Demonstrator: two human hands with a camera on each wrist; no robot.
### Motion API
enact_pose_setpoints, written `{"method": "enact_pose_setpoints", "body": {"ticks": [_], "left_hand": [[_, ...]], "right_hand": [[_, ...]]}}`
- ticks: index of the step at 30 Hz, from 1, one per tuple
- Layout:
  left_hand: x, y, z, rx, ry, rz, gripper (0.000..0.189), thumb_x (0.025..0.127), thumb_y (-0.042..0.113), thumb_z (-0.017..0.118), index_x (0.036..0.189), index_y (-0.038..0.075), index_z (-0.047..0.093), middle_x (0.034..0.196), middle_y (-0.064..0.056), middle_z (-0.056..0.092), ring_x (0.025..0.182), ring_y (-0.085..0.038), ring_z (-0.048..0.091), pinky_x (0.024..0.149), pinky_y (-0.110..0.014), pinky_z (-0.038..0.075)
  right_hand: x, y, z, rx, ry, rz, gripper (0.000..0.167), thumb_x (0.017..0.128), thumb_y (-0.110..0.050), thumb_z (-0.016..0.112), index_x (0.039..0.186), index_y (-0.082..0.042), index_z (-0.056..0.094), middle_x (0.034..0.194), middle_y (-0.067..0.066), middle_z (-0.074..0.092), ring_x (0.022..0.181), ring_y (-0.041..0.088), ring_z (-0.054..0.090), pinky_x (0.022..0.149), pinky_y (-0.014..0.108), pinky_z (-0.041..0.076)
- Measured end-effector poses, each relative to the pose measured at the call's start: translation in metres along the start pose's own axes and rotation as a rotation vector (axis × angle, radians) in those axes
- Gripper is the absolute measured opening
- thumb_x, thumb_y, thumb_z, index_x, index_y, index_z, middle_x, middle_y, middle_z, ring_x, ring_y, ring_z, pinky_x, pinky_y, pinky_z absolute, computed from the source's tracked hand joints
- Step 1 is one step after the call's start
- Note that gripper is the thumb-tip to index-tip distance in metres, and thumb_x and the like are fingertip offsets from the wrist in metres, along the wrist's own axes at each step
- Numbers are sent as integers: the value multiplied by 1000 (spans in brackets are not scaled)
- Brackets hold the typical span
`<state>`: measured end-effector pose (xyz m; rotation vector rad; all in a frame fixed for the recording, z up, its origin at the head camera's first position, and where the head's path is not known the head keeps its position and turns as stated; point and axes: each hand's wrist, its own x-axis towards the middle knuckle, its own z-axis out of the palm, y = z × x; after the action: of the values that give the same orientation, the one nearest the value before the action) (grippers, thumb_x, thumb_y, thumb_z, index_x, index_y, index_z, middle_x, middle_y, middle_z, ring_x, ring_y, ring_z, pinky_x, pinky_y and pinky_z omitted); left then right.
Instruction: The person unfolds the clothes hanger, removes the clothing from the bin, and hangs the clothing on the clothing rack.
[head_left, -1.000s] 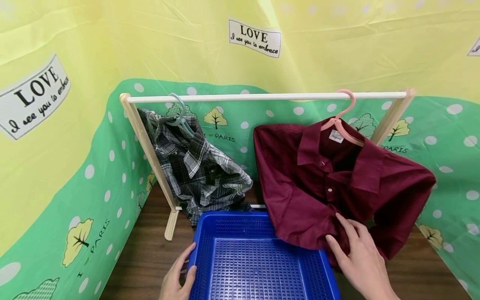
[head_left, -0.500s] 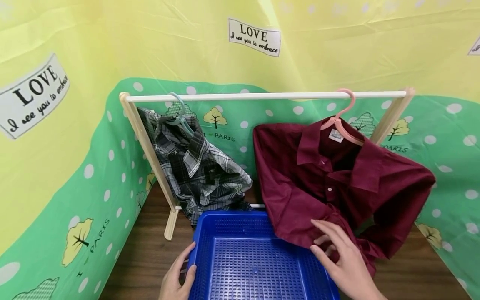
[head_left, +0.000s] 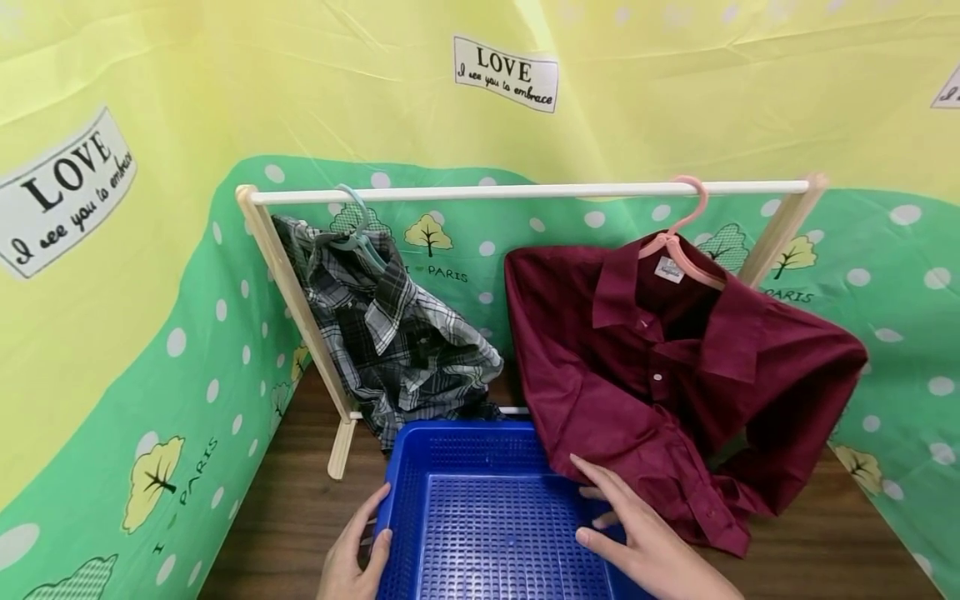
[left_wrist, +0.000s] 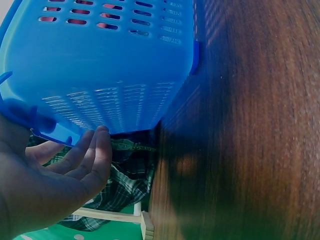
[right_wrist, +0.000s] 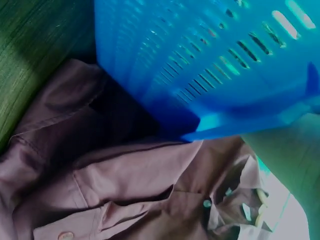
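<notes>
My left hand [head_left: 352, 550] is at the left rim of the blue plastic basket [head_left: 405, 517], its index finger and thumb touching the outside. In the left wrist view its fingers [left_wrist: 97, 155] reach to the perforated wall fairly straight. My right hand [head_left: 630, 533] is over the basket's right side with its fingers spread, holding nothing; the basket wall hides its fingers in the right wrist view. A maroon shirt [head_left: 622, 417] hangs from a pink hanger [head_left: 693, 208] just beyond this hand. Its lower sleeve and cuff lie outside the basket's right wall.
A wooden rack with a white rail [head_left: 517, 192] stands behind the basket. From its left end a black-and-grey plaid shirt [head_left: 412, 350] hangs on a blue-green hanger [head_left: 358, 217]. Dark wood tabletop [head_left: 277, 517] surrounds the basket, with printed yellow and green cloth [head_left: 187, 350] behind.
My right hand has moved left from the maroon shirt's lower part to over the basket's right side. The shirt's sleeve now lies outside the basket to the right. My left hand stays put.
</notes>
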<state>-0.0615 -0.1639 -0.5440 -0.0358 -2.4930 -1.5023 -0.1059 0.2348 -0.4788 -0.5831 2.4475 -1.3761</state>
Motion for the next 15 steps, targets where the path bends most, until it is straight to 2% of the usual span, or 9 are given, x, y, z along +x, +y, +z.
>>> {"method": "enact_pose_setpoints", "body": {"ticks": [2, 5, 8, 11, 15], "left_hand": [[0, 0, 0, 2, -3, -1, 51, 104, 0, 70, 153, 5, 62, 126, -14, 75, 99, -5, 71, 76, -30, 62], [0, 1, 0, -2, 3, 5, 51, 103, -2, 70, 153, 5, 63, 125, -14, 75, 99, -6, 71, 76, -30, 62], [0, 1, -1, -4, -4, -2, 51, 104, 0, 70, 154, 5, 62, 125, -14, 75, 99, -5, 71, 76, -30, 62], [0, 2, -1, -5, -10, -10, 51, 104, 0, 69, 154, 5, 62, 126, -15, 75, 99, -6, 71, 76, -30, 62], [0, 2, -2, -6, -10, -14, 51, 103, 0, 70, 154, 5, 62, 126, -15, 75, 100, -8, 72, 77, -31, 63]], "right_hand": [[2, -1, 0, -10, 4, 31, 79, 112, -30, 70, 176, -14, 26, 169, 30, 37, 134, 45, 63, 95, 46, 63], [4, -2, -2, -14, 42, 55, 82, 111, -32, 71, 177, -16, 25, 174, 28, 31, 139, 54, 58, 101, 56, 60], [6, -1, -8, -30, 87, 31, 83, 111, -29, 72, 177, -16, 25, 178, 27, 25, 143, 60, 52, 100, 61, 60], [8, 3, -14, -40, 124, 7, 83, 110, -26, 73, 177, -17, 25, 179, 28, 22, 142, 66, 49, 95, 63, 62], [10, 7, -19, -93, 181, -34, 83, 109, -25, 75, 177, -18, 28, 179, 27, 25, 143, 66, 48, 96, 64, 61]]}}
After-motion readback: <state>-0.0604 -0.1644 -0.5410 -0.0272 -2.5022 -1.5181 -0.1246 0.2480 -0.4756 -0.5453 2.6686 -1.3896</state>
